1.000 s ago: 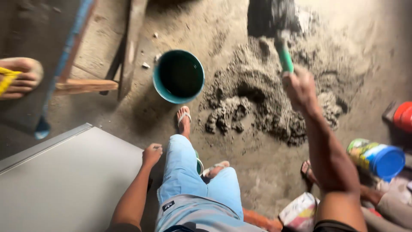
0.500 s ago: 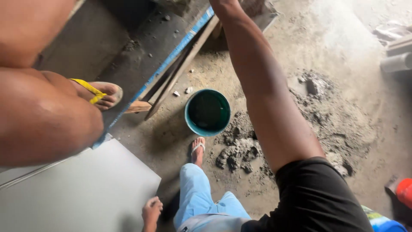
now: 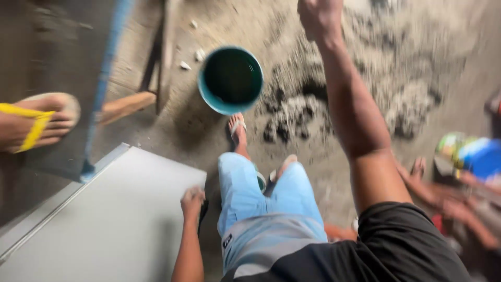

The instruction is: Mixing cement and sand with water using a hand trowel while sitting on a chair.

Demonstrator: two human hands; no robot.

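Two hands at work over a dirt floor.
Right hand raised, grip unclear; left hand clutches the grey board's edge near the teal bucket.

A blurred round container, blue with a green-and-yellow label, lies at the right edge.

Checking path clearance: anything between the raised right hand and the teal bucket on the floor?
Nothing visible. The right hand is raised over the grey mortar pile; the teal bucket sits lower left of it, with only bare floor and mortar between.
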